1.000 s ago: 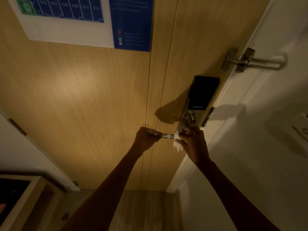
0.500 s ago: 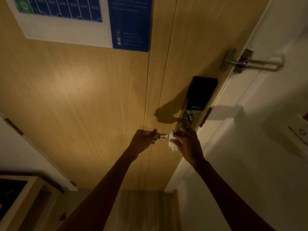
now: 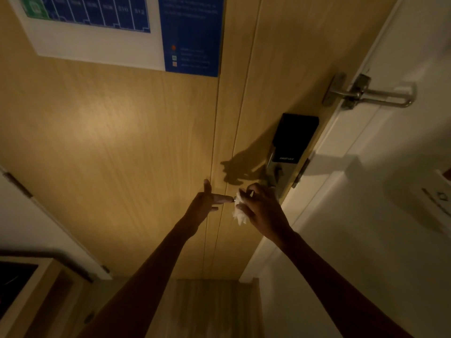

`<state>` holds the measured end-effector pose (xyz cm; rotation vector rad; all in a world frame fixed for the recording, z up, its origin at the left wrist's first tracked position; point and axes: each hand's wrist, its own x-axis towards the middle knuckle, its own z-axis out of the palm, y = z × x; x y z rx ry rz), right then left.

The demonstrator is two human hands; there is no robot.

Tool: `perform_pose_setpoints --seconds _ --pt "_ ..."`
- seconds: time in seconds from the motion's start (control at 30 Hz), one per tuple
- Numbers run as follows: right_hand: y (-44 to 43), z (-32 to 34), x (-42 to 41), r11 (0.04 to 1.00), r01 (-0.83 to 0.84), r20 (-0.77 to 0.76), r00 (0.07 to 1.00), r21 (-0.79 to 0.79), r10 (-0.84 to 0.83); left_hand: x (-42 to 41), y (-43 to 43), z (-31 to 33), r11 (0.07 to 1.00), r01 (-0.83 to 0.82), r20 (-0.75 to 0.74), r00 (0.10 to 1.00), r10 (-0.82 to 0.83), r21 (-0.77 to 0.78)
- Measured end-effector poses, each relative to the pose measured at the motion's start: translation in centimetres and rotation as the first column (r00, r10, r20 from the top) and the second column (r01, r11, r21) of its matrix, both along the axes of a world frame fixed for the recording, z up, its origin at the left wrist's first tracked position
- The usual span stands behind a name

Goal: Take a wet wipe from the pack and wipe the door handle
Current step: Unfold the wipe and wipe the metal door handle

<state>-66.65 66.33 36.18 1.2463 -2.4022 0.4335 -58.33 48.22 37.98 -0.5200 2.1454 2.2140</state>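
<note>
Right hand (image 3: 262, 212) clenched round a crumpled white wipe (image 3: 239, 214), bunched over the free end of the handle (image 3: 234, 198); only a small metal tip of the handle shows, rest hidden by wipe and hand. Left hand (image 3: 203, 203) released, fingers spread, one fingertip touching that tip. Both in front of a wooden door (image 3: 122, 154), just below a black lock (image 3: 294, 140). Metal door guard (image 3: 371, 93) higher right at door edge. Blue-white sign (image 3: 127, 32) on door top left
</note>
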Motion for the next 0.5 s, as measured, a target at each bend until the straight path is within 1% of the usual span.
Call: perform_pose_setpoints --seconds 0.13,0.3,0.37,0.5 --pt "-0.8 -0.1 -0.3 0.996 0.044 -0.119 0.992 0.076 -0.034 0.0 0.2 -0.1 0.998 -0.033 -0.003 0.999 0.033 0.046" --pt "-0.5 -0.4 -0.5 0.989 0.067 -0.247 0.969 0.131 -0.033 -0.1 0.6 -0.3 0.999 -0.044 -0.018 0.999 0.044 -0.013" --pt "0.5 -0.3 -0.9 0.985 0.084 -0.271 0.962 0.148 -0.041 -0.1 0.7 -0.5 0.998 -0.047 -0.025 0.999 0.046 -0.030" --pt "1.2 0.0 -1.2 0.986 0.116 -0.283 0.956 0.118 -0.078 0.1 0.9 -0.4 0.997 -0.064 -0.053 0.997 0.062 -0.041"
